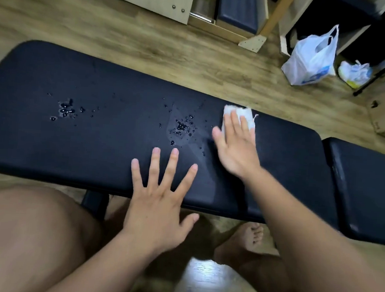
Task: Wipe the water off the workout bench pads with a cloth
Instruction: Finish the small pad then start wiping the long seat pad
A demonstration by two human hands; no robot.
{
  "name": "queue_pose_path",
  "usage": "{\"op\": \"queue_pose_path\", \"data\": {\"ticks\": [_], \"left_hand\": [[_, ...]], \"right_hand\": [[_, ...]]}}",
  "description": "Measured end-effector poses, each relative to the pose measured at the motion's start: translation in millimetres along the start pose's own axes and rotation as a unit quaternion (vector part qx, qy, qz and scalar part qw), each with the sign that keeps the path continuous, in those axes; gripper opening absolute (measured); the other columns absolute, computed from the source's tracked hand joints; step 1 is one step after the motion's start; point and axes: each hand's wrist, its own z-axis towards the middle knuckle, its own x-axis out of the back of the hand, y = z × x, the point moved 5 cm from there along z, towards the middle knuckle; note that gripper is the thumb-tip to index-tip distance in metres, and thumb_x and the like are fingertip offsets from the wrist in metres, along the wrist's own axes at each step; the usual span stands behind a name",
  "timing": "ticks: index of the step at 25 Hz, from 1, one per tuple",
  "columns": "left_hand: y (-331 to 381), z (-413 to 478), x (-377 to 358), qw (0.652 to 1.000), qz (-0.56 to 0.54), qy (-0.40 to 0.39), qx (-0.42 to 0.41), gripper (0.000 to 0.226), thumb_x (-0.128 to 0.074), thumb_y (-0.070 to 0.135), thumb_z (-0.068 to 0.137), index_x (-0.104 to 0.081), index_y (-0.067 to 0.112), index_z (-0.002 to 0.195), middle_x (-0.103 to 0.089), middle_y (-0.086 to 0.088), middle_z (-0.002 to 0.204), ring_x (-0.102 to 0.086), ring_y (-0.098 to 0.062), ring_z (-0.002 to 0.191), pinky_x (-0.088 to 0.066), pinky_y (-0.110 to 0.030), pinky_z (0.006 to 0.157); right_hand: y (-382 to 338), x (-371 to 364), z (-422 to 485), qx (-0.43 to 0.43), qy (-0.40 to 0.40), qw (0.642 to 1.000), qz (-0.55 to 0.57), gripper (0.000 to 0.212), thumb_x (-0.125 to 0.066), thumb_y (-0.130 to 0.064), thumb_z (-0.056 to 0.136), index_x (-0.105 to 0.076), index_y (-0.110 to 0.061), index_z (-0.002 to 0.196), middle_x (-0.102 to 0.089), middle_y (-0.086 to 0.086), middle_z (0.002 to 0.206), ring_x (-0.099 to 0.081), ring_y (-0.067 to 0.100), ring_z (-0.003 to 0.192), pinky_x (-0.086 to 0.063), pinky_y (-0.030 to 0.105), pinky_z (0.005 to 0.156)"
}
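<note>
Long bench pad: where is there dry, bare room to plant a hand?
Bare: the left end beyond the left droplets; the stretch between them and the middle droplets; the right end between the cloth and the seat pad. Crowded: around the middle droplets, left hand and right hand.

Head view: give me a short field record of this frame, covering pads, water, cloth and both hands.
long pad: black, carries two patches of water
left droplets: away from both hands
middle droplets: just left of the right hand
cloth: white, folded, at the long pad's far edge
right hand: straight fingers pressing on the cloth
left hand: spread flat on the long pad's near edge
short pad: right of the long pad, no droplets seen
</note>
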Motion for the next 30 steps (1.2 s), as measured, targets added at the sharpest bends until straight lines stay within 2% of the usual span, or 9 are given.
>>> {"op": "queue_pose_path", "data": {"ticks": [2, 6, 15, 17, 21, 23, 26, 28, 30], "left_hand": [[10.0, 6.5, 1.8, 1.0, -0.005, 0.001, -0.005, 0.095, -0.043, 0.071, 0.075, -0.013, 0.031, 0.155, -0.001, -0.018, 0.163, 0.002, -0.049, 0.147, -0.003, -0.074, 0.11], [39.5, 3.2, -6.5, 0.998, 0.029, -0.041, -0.043, 0.096, -0.031, 0.061, 0.087, 0.038, 0.026, 0.143, 0.047, -0.017, 0.147, 0.043, -0.049, 0.132, 0.015, -0.073, 0.105], [52.6, 6.2, -16.3, 0.995, 0.05, -0.09, -0.018, 0.112, -0.029, 0.079, 0.083, 0.043, 0.014, 0.139, 0.052, -0.015, 0.143, 0.049, -0.047, 0.128, 0.019, -0.072, 0.104], [49.6, 8.1, -24.0, 0.997, 0.033, -0.07, -0.016, 0.117, -0.035, 0.081, 0.079, 0.037, 0.016, 0.144, 0.046, -0.015, 0.149, 0.044, -0.048, 0.132, 0.015, -0.074, 0.104], [43.8, 9.8, -32.6, 0.998, 0.016, -0.039, -0.04, 0.121, -0.053, 0.082, 0.057, -0.028, 0.01, 0.152, -0.02, -0.019, 0.16, -0.01, -0.051, 0.146, -0.014, -0.076, 0.105], [43.0, 9.5, -37.8, 0.997, 0.047, -0.028, -0.046, 0.121, -0.051, 0.082, 0.055, -0.031, 0.009, 0.151, -0.023, -0.019, 0.159, -0.013, -0.05, 0.145, -0.014, -0.076, 0.106], [45.5, 10.6, -39.8, 0.998, 0.049, 0.0, -0.037, 0.122, -0.053, 0.081, 0.054, -0.032, 0.01, 0.15, -0.024, -0.02, 0.159, -0.012, -0.051, 0.145, -0.012, -0.077, 0.106], [46.8, 10.8, -40.9, 0.998, 0.054, 0.002, -0.028, 0.121, -0.053, 0.081, 0.055, -0.029, 0.01, 0.15, -0.024, -0.02, 0.159, -0.012, -0.051, 0.145, -0.012, -0.077, 0.106], [46.4, 9.9, -43.2, 0.998, 0.066, 0.002, -0.019, 0.12, -0.049, 0.082, 0.058, -0.023, 0.01, 0.151, -0.022, -0.02, 0.159, -0.01, -0.051, 0.145, -0.011, -0.077, 0.107]], "right_hand": [[-13.8, -13.9, -84.6, 0.039, 0.007, 0.999, -0.002, 0.076, -0.001, -0.063, 0.092, -0.001, -0.021, 0.156, 0.006, -0.003, 0.164, 0.012, 0.018, 0.15, 0.004, 0.044, 0.121], [-15.3, -34.2, -191.0, 0.084, -0.026, 0.996, -0.001, 0.068, -0.008, -0.055, 0.098, -0.008, -0.018, 0.156, 0.002, -0.004, 0.164, 0.009, 0.016, 0.15, -0.001, 0.043, 0.119], [29.2, 11.8, 31.0, 0.0, -0.018, 1.0, -0.011, 0.064, -0.014, -0.054, 0.1, -0.002, -0.023, 0.155, 0.005, -0.003, 0.164, 0.01, 0.017, 0.15, 0.003, 0.041, 0.121], [28.0, 17.9, 68.1, -0.018, -0.022, 1.0, 0.007, 0.065, -0.013, -0.056, 0.099, -0.005, -0.024, 0.155, 0.002, -0.003, 0.164, 0.008, 0.019, 0.15, 0.003, 0.042, 0.121], [59.3, 22.5, 63.9, 0.067, 0.013, 0.997, -0.024, 0.057, -0.021, -0.044, 0.102, -0.013, -0.025, 0.155, -0.009, -0.002, 0.163, -0.003, 0.015, 0.15, 0.0, 0.035, 0.122], [126.4, 33.0, 50.5, 0.045, 0.05, 0.997, -0.033, 0.057, -0.018, -0.042, 0.1, -0.016, -0.024, 0.154, -0.014, 0.0, 0.163, -0.008, 0.016, 0.15, -0.002, 0.032, 0.122], [233.8, 49.3, 12.7, -0.099, 0.057, 0.993, -0.001, 0.067, -0.01, -0.053, 0.093, -0.014, -0.026, 0.155, -0.009, -0.002, 0.164, -0.002, 0.015, 0.15, -0.006, 0.042, 0.122], [246.9, 45.9, -5.9, -0.16, 0.049, 0.986, 0.023, 0.063, -0.016, -0.05, 0.097, -0.013, -0.024, 0.155, -0.005, -0.002, 0.164, -0.001, 0.018, 0.151, -0.005, 0.046, 0.121], [205.2, 34.1, -15.4, -0.141, 0.07, 0.988, 0.009, 0.067, -0.01, -0.049, 0.095, -0.013, -0.019, 0.155, -0.009, 0.005, 0.163, -0.004, 0.026, 0.15, -0.006, 0.048, 0.12]]}}
